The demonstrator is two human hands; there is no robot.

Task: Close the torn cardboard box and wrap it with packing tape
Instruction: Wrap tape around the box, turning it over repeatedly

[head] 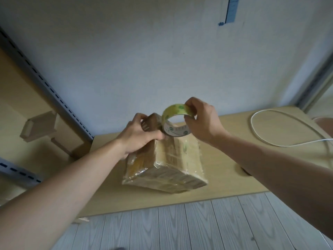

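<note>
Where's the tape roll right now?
Head view, centre: the tape roll is held by the right hand above the cardboard box's far end, beside the left hand gripping it.

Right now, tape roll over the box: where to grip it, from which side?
Grip the tape roll on its right rim, coming from the right, as the right hand does. It stands on edge with its open core facing the camera, so fingers can wrap the band. The left hand and box block the left.
</note>
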